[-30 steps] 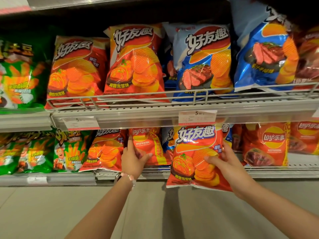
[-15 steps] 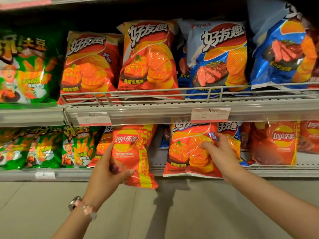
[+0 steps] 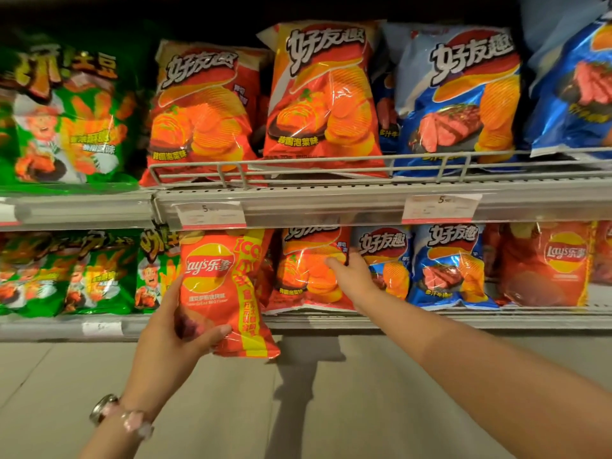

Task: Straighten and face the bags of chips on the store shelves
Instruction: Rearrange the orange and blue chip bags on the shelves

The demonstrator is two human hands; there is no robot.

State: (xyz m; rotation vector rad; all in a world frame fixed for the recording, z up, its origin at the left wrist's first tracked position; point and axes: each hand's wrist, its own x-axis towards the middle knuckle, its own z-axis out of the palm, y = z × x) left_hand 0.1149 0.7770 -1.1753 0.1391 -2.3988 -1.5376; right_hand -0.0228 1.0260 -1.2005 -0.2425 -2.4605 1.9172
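Note:
My left hand [image 3: 172, 329] grips an orange Lay's bag [image 3: 222, 293] by its lower left side and holds it out in front of the lower shelf. My right hand [image 3: 351, 279] reaches into the lower shelf and holds the right edge of a red ridged-chip bag [image 3: 304, 273], thumb on its front, fingers hidden behind it. That bag stands upright on the lower shelf, facing out. Two blue steak-flavour bags [image 3: 443, 263] stand just right of it.
The upper shelf [image 3: 331, 207] with a wire rail carries red bags [image 3: 321, 101], blue bags [image 3: 460, 94] and a green bag [image 3: 66, 114]. Green bags [image 3: 92, 276] fill the lower left; dark red Lay's bags [image 3: 543, 263] the lower right. Price tags [image 3: 440, 208] hang on the shelf edge. Grey floor below.
My right hand has pushed the red ridged-chip bag back onto the lower shelf, upright. My left hand has pulled the orange Lay's bag out of the row and holds it in front.

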